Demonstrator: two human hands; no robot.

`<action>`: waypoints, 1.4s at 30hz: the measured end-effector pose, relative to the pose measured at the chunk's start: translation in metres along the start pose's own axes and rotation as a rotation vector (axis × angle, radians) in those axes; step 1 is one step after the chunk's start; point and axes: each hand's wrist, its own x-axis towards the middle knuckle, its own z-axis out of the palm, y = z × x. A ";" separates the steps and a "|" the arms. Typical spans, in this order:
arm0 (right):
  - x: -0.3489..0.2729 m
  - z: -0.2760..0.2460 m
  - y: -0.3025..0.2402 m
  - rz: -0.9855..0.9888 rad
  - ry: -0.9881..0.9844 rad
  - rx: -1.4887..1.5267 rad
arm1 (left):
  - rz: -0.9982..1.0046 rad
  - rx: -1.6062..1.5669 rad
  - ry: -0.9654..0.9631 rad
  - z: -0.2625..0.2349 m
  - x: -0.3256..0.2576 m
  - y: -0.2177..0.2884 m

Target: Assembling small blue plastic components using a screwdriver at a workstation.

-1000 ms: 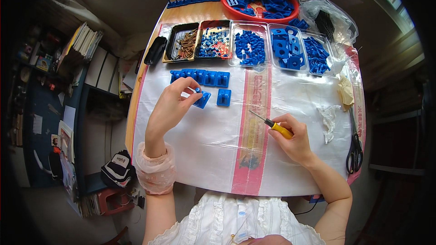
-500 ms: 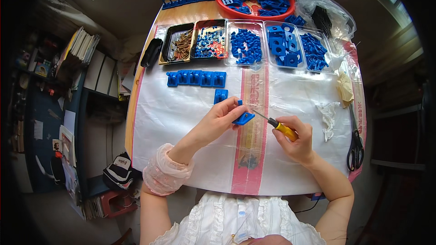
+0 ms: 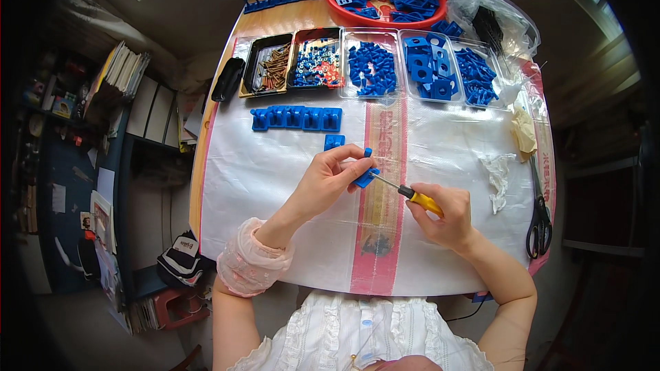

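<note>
Pinched between the fingers of my left hand (image 3: 335, 174) is a blue plastic bracket (image 3: 366, 178), partly covered by those fingers. My right hand (image 3: 448, 214) grips a screwdriver with a yellow and black handle (image 3: 425, 201). Its thin metal shaft points left, and the tip meets the bracket's face. Just beyond my left hand lies a single blue bracket (image 3: 334, 141) on the white sheet. Farther off to the left, several finished-looking blue brackets (image 3: 294, 117) stand side by side in a row.
Along the far side stand trays of screws (image 3: 274, 69), small nuts (image 3: 320, 62), blue plugs (image 3: 372, 69), square blue plates (image 3: 431, 69) and blue pegs (image 3: 477, 75). Behind them sits a red basin (image 3: 440, 10) of blue parts. Black scissors (image 3: 539, 233) lie at the right edge.
The screwdriver has moved slightly left, and its tip now reaches the bracket. In my left hand the bracket has turned a little.
</note>
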 end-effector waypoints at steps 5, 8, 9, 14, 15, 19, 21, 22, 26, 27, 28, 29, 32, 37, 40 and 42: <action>-0.002 -0.002 0.002 -0.111 -0.013 -0.174 | 0.010 0.040 0.052 0.006 -0.001 -0.004; 0.000 -0.011 -0.005 -0.246 -0.100 -0.416 | 0.037 0.080 0.104 0.012 -0.004 -0.003; -0.001 -0.012 -0.007 -0.254 -0.114 -0.443 | 0.084 0.111 0.120 0.014 -0.003 -0.005; -0.003 0.000 -0.011 -0.084 -0.048 -0.207 | 0.164 0.258 0.187 0.016 -0.002 -0.014; -0.004 0.000 -0.011 -0.071 -0.069 -0.216 | 0.168 0.285 0.198 0.015 -0.002 -0.018; -0.007 0.003 -0.013 0.024 -0.084 -0.126 | 0.214 0.305 0.223 0.017 -0.002 -0.021; -0.007 0.005 -0.013 0.100 -0.075 -0.035 | 0.200 0.345 0.215 0.017 -0.003 -0.020; -0.007 0.005 -0.014 0.141 -0.079 0.003 | 0.193 0.363 0.210 0.016 -0.003 -0.019; -0.007 0.005 -0.020 0.421 -0.110 0.244 | 0.169 0.375 0.221 0.016 -0.003 -0.019; -0.007 0.006 -0.021 0.428 -0.112 0.244 | 0.165 0.375 0.226 0.016 -0.003 -0.020; -0.006 0.006 -0.023 0.436 -0.114 0.244 | 0.161 0.375 0.232 0.016 -0.003 -0.020; -0.006 0.006 -0.023 0.444 -0.117 0.244 | 0.151 0.334 0.235 0.017 -0.003 -0.018; -0.005 0.002 -0.020 0.687 -0.206 0.489 | 0.153 0.255 0.243 0.022 -0.003 -0.013; 0.002 -0.004 -0.018 0.895 -0.266 0.821 | 0.214 0.260 0.275 0.023 -0.002 -0.016; 0.003 -0.006 -0.020 0.903 -0.291 0.829 | 0.200 0.273 0.263 0.024 -0.004 -0.013; 0.002 -0.004 -0.022 0.860 -0.278 0.791 | 0.190 0.256 0.241 0.022 -0.005 -0.014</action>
